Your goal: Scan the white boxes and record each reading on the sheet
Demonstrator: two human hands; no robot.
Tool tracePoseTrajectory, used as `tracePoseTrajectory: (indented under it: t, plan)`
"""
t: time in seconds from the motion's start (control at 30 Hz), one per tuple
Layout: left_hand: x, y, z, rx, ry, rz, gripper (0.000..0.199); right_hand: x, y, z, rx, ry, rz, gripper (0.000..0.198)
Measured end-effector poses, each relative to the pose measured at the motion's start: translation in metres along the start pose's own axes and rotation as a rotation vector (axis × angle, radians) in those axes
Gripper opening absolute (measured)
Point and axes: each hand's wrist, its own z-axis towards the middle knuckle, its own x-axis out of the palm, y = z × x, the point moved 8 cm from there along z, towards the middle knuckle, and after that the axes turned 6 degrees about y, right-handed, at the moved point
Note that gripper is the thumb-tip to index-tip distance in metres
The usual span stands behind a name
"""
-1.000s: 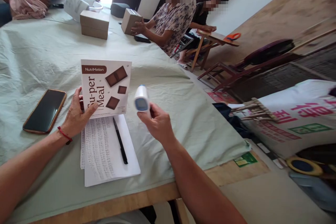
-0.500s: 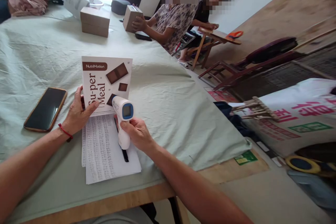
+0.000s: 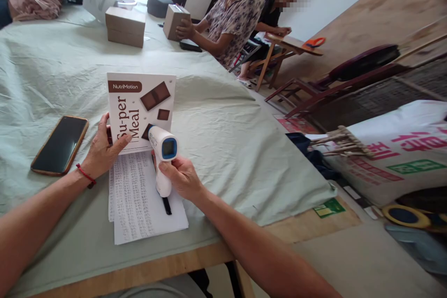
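My left hand [image 3: 104, 146] grips the lower left side of a white and brown box [image 3: 153, 74] printed "NutriMotion Su-per Meal", thumb across its front. My right hand [image 3: 182, 177] is wrapped round the handle of a white infrared thermometer [image 3: 163, 181] with a blue-rimmed screen. The thermometer's nose points at the box's lower right part and covers some of its print; whether they touch I cannot tell. Sheets of handwritten paper [image 3: 134, 209] lie beneath, with a black pen [image 3: 166, 206] on them, partly hidden by the thermometer. A phone [image 3: 60, 145] lies left of my left hand.
A pale green cloth [image 3: 223, 144] covers the table. At its far side are a cardboard box [image 3: 125, 28] and a seated person holding another carton [image 3: 174, 22]. More people sit or stand beyond. On the right are a dark stool [image 3: 363, 63] and a white printed sack [image 3: 401, 149].
The view has shifted very slightly. Both hands, the box and the thermometer keep almost the same places.
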Motion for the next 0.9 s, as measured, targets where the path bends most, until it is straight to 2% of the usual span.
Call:
tracePoseTrajectory:
  t: [0.27,0.53,0.9]
  plan:
    - [0.000,0.012,0.001,-0.075,0.023,-0.072,0.070,0.001,0.002,0.000,0.035,0.025,0.070,0.038]
    - [-0.004,-0.004,0.004,-0.032,0.037,0.104,0.047,-0.005,0.007,-0.004,0.015,-0.003,0.101,0.038]
    - [-0.002,-0.007,0.008,-0.051,0.107,0.086,0.048,-0.033,0.013,-0.007,-0.028,-0.182,0.204,0.030]
